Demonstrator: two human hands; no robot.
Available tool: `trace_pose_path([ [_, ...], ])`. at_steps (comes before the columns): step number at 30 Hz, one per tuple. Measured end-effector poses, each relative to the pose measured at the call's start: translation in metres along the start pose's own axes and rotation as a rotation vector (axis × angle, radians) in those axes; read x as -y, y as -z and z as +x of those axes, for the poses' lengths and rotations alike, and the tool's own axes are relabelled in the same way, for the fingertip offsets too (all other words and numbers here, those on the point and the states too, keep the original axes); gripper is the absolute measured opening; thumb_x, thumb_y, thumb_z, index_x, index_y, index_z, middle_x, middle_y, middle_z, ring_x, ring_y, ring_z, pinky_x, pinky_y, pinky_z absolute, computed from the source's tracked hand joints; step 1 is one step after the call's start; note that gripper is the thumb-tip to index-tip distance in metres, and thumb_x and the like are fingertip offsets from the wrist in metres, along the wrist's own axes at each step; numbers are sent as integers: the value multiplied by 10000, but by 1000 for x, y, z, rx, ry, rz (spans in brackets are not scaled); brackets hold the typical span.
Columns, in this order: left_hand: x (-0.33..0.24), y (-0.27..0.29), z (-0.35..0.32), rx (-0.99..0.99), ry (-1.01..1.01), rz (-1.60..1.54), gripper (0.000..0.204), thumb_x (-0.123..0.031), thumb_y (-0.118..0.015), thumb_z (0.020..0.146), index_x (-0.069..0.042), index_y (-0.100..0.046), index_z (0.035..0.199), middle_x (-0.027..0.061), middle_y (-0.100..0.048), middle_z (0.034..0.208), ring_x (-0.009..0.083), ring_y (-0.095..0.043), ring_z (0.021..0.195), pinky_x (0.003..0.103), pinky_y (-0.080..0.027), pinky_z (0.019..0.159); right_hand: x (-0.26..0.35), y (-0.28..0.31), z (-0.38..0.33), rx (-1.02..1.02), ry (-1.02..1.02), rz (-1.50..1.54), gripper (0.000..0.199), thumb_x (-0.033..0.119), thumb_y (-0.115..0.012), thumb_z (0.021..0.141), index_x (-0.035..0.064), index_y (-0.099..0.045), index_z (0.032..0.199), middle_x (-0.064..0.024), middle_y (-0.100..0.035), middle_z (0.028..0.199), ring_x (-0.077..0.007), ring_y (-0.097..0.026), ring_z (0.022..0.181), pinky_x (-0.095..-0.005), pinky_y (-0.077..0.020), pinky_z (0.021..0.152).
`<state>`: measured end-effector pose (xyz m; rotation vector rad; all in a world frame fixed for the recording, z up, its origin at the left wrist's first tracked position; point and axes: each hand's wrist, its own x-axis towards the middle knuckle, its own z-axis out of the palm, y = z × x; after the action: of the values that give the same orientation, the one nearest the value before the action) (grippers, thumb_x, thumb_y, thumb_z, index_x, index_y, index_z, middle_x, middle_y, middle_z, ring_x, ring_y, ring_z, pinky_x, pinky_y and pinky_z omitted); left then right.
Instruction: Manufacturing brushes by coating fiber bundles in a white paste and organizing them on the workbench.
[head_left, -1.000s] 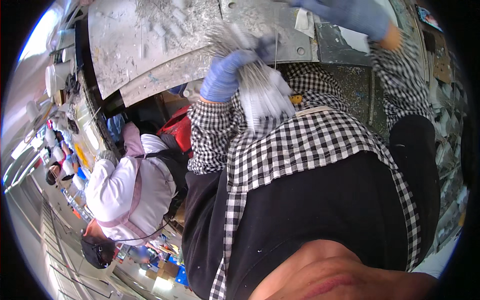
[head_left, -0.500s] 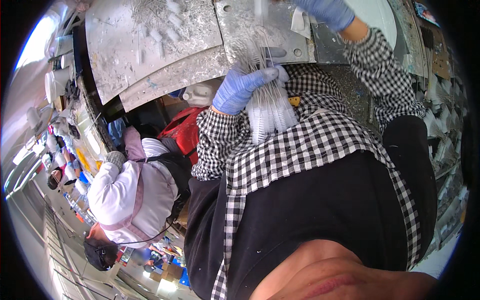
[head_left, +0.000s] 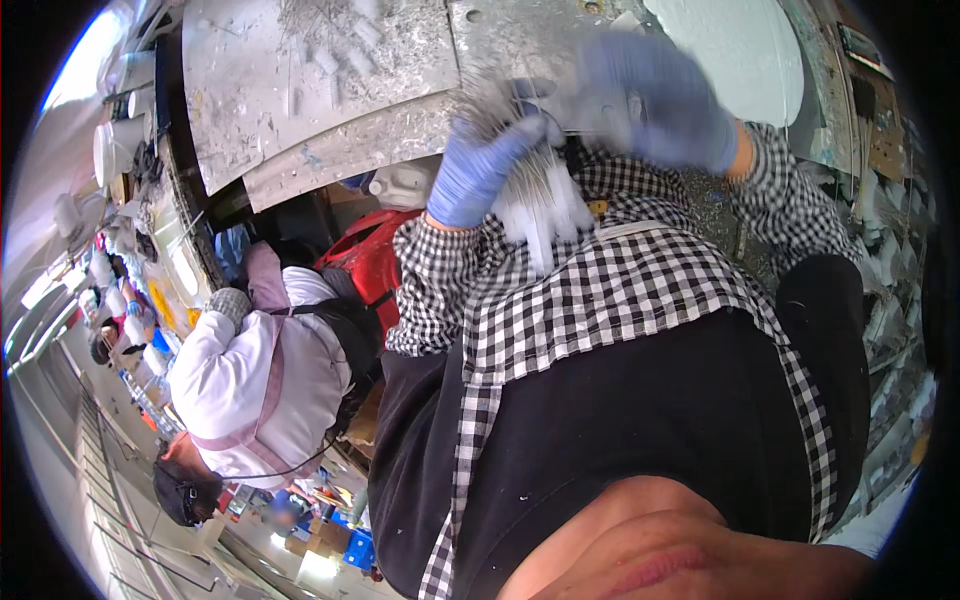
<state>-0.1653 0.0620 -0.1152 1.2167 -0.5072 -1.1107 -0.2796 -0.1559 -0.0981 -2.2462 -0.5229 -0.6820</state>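
Upper centre: our blue-gloved left hand [head_left: 482, 170] wraps slender white-bristled wire brushes [head_left: 543, 210] | right of it: our blue-gloved right hand [head_left: 662, 105], blurred, finger state we cannot tell | we judge brushes light, springy, bendable; grip bunched grey wire stems [head_left: 487, 103]

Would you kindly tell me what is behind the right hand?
Beyond the blurred right hand, a rounded white panel and the metal worktop show. The hand covers part of the worktop's near edge; what lies there cannot be seen.
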Motion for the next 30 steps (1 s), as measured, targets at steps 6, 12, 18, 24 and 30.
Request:
trace_pose_path([
  [6,8,-15,-1,157,98,12,276,-65,-643,1001,28,-574,1252,92,-710,958,169,-691,907,307,-567,838,-12,21,48,214,-636,348,258,272,-680,982,26,-695,1056,-89,-695,981,-193,-668,945,-346,-536,865],
  [12,11,-15,-2,146,157,-26,291,-78,-673,983,21,-576,1239,109,-718,965,185,-697,906,324,-576,851,-31,16,42,360,-531,318,304,322,-665,996,28,-700,1064,-100,-695,1024,-211,-667,957,-348,-538,871],
  [18,11,3,1,116,160,-171,303,-82,-728,934,-2,-591,1192,127,-714,971,200,-692,929,337,-576,841,-48,67,72,-432,-565,114,297,304,-591,1057,31,-689,1118,-111,-730,1022,-165,-686,902,-295,-557,757],
  [24,23,36,15,6,31,-552,318,-233,-773,898,-104,-652,1161,233,-569,1449,317,-608,1281,462,-528,1085,-37,7,24,-475,-119,122,306,306,-645,1014,53,-626,1186,-100,-721,1124,-162,-695,929,-287,-559,730],
  [30,33,53,31,-279,-40,-733,163,-165,-690,937,-78,-638,1065,88,-693,1061,257,-656,1040,417,-561,962,-20,-37,-11,-69,85,-56,252,165,-734,908,143,-678,1153,-56,-718,1147,-209,-701,1008,-323,-594,819],
])
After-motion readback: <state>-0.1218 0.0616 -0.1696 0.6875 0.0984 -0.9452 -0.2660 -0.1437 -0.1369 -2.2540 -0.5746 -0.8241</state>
